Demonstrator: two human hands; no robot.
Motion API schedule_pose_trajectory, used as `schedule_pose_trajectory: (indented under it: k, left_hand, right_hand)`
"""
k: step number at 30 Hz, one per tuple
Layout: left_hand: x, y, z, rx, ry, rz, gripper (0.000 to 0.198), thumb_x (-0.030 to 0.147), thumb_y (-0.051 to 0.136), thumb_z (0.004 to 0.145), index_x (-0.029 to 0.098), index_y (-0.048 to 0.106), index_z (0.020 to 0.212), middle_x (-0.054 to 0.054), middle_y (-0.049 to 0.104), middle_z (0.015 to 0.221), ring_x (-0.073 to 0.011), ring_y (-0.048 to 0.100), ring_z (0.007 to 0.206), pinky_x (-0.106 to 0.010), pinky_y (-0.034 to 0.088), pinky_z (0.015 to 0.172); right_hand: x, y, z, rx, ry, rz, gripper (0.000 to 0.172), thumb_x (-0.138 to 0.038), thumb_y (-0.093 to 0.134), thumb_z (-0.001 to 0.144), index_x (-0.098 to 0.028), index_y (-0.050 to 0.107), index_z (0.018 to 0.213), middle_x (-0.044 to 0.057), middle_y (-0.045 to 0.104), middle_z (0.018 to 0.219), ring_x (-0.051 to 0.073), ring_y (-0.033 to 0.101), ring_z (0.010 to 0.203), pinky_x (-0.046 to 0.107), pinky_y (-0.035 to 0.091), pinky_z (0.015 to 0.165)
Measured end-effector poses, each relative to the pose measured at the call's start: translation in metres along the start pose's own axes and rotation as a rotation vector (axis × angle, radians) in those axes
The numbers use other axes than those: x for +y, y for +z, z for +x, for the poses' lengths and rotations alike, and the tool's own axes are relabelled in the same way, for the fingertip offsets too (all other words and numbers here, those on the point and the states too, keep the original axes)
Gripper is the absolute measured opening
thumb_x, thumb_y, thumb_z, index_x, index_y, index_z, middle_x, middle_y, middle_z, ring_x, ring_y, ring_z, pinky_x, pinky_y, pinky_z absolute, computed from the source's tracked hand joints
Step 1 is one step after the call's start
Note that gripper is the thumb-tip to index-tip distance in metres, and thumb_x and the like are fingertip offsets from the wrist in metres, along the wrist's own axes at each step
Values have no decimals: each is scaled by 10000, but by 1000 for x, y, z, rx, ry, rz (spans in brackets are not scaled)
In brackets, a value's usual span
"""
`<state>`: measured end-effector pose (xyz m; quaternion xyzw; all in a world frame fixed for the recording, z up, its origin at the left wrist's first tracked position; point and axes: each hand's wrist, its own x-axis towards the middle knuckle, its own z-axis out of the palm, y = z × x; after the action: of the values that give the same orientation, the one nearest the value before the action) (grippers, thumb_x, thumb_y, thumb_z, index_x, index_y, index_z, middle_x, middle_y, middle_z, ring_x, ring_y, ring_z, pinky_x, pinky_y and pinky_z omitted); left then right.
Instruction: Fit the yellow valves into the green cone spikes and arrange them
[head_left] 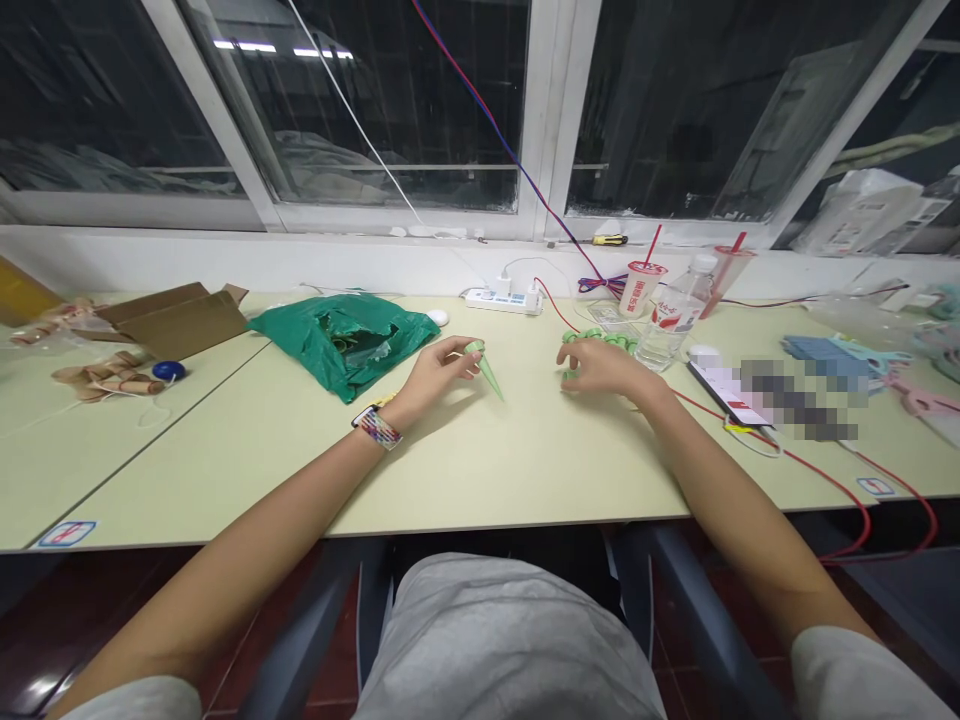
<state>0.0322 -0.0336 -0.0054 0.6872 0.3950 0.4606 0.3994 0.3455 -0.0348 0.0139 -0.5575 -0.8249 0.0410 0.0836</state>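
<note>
My left hand [439,375] pinches a light green pointed cone [490,376] near its wide end, between thumb and fingers. The cone's tip slants down and right, just over the tabletop. On the right, my right hand [604,367] hovers low over the table, fingers bent and apart, at a group of light green pieces with rounded ends [592,335]. A bit of green shows between its thumb and forefinger; most of the nearer pieces are hidden behind the hand. Left of my left hand lies a torn green plastic bag [300,335] with green things inside.
A clear bottle [673,315] and two cups with red straws, one being the white cup [642,290], stand behind my right forearm. A power strip [504,300] lies by the wall. Farther left are a cardboard box [176,320] and a blue ball [169,370]; a phone [727,385] and red cable lie right.
</note>
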Motion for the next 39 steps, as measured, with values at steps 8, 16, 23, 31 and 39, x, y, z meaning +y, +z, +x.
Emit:
schedule_pose_trajectory:
  k: [8, 16, 23, 31, 39]
  left_hand:
    - [9, 0, -1, 16, 24, 4, 530, 576, 798, 823, 172, 746, 1163, -92, 744, 1019, -217, 734, 859, -370, 639, 809]
    - [9, 1, -3, 1, 12, 22, 505, 556, 793, 834, 172, 744, 1158, -94, 746, 1047, -216, 738, 862, -364, 633, 808]
    - [8, -1, -3, 4, -1, 29, 489, 545, 785, 850, 173, 743, 1165, -90, 749, 1028, -215, 740, 860, -366, 631, 819]
    - [9, -1, -5, 13, -13, 16, 483, 550, 797, 835, 175, 746, 1136, -83, 743, 1020, -208, 734, 852, -345, 619, 802]
    - [12, 0, -5, 15, -17, 13, 500, 570, 808, 818, 178, 754, 1124, -82, 741, 1013, -216, 735, 850, -346, 614, 793]
  right_hand:
    - [24, 15, 10, 63, 119, -75, 416, -182, 636, 872, -205, 671, 1286, 131, 733, 1165, 270, 672, 1008, 303, 440, 741]
    - [40, 24, 15, 192, 152, -113, 396, -185, 600, 924, -195, 639, 1318, 138, 711, 1209, 258, 666, 1014, 290, 414, 730]
    - [45, 10, 10, 236, 266, -84, 303, -298, 581, 952, -193, 704, 1208, 127, 751, 1079, 268, 678, 974, 307, 438, 734]
    - [46, -8, -2, 68, 547, -209, 345, -315, 667, 846, -183, 733, 1158, 176, 739, 1168, 347, 708, 1069, 371, 512, 810]
    - [49, -3, -1, -8, 582, -220, 582, -249, 645, 848, -203, 571, 1423, 197, 704, 1263, 385, 690, 1170, 438, 539, 881]
